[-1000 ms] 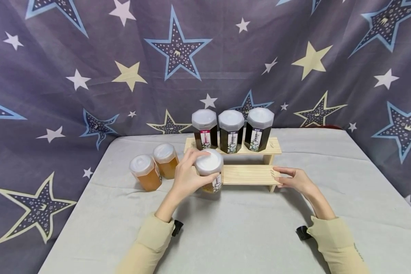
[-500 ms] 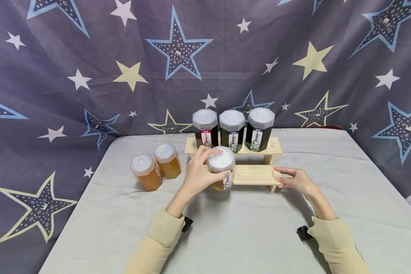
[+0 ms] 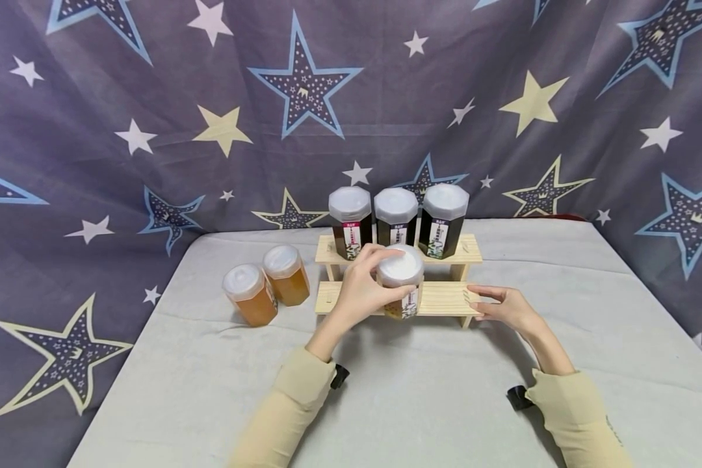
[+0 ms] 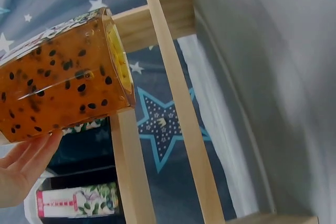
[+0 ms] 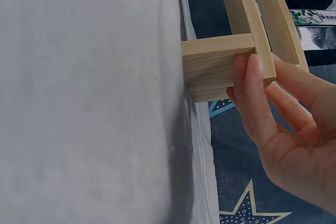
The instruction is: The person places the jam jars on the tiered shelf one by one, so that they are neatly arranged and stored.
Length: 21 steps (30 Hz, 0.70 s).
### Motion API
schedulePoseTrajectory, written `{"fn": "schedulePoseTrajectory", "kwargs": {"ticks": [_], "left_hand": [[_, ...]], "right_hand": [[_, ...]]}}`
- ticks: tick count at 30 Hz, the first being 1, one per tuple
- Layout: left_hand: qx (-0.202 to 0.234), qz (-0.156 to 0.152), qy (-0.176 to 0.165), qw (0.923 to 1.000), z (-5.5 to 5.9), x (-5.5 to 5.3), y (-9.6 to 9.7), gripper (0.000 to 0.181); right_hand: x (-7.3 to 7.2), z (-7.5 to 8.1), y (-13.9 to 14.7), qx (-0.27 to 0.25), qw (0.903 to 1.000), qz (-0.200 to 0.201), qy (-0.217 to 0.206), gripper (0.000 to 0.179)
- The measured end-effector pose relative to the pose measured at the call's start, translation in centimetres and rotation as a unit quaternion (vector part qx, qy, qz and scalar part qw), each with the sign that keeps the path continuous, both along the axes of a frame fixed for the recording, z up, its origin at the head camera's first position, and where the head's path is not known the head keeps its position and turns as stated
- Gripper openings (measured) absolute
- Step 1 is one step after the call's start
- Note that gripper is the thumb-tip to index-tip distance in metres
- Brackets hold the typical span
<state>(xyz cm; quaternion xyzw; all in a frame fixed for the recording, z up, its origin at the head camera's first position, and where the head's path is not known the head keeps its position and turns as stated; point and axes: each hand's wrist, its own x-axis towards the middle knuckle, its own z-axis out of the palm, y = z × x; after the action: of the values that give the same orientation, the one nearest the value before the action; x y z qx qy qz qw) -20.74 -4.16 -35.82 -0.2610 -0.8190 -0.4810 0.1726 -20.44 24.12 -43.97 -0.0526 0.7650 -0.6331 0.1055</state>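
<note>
My left hand (image 3: 365, 286) grips an octagonal jar (image 3: 402, 268) with a whitish lid, thumb and fingers spread around its sides. Amber filling with dark seeds shows through this jar (image 4: 63, 77) in the left wrist view. It is held at the lower step of a two-tier wooden shelf (image 3: 444, 298), its base apart from the board. My right hand (image 3: 506, 305) pinches the right end of that lower board, seen closer on the wooden shelf (image 5: 220, 72) in the right wrist view. Part of the held jar is hidden by my left fingers.
On the upper step stand three dark jars (image 3: 444, 221) with whitish lids. Left of the shelf, two amber jars (image 3: 256, 305) stand on the grey-clothed table (image 3: 433, 390). A star-patterned curtain (image 3: 386, 130) hangs behind.
My left hand has carried the amber jar rightward and slightly back along the lower step, uncovering that step's left end. The right hand has stayed on the board's right end.
</note>
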Motion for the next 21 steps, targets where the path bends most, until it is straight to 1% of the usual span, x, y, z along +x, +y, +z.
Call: {"fn": "schedulePoseTrajectory", "kwargs": {"ticks": [6,12,18,21], "left_hand": [[0.010,-0.017,-0.017,0.9997,-0.4,-0.7,1.2,0.049],[0.002,-0.019,-0.026,0.9995,-0.5,-1.0,2.3,0.049],[0.010,-0.041,-0.037,0.9984,-0.9,-1.4,3.3,0.049],[0.010,-0.044,-0.039,0.9982,-1.2,-1.8,3.6,0.050]], "right_hand": [[0.0,0.0,0.0,-0.002,1.0000,-0.001,0.004,0.049],[0.1,-0.1,0.0,0.001,1.0000,-0.002,0.005,0.049],[0.2,0.0,0.0,0.005,0.9999,-0.001,0.009,0.049],[0.2,0.1,0.0,0.005,0.9999,-0.001,0.009,0.049]]}}
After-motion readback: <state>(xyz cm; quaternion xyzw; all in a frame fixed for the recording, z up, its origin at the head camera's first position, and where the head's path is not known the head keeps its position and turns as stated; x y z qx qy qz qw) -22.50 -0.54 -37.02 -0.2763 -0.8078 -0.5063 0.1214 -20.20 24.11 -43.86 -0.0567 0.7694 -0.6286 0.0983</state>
